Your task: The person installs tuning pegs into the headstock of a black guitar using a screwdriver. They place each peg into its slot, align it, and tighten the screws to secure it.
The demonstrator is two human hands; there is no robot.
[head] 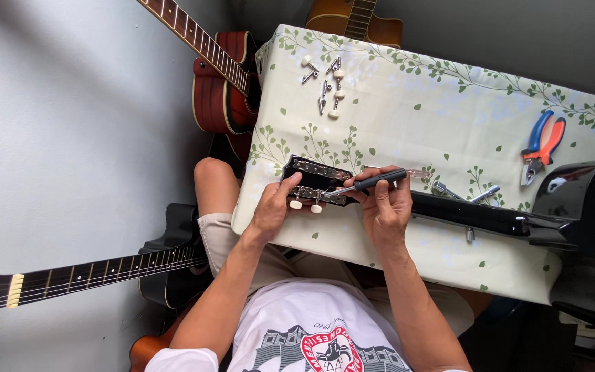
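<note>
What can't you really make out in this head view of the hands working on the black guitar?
- Screwdriver tip: too small, lost against the headstock.
- Right hand palm: turned away, fingers wrap the handle.
- Black guitar body: cut off by the right edge.
- Loose tuning pegs: too small to count surely.
- Pliers jaws: too small.

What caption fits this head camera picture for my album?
Left hand steadies a black guitar headstock while right hand works a screwdriver on it.

Tablecloth (408, 96): cream, printed with green leaves. Guitar (490, 217): glossy black. Pliers (542, 145): blue and orange handles.
</note>
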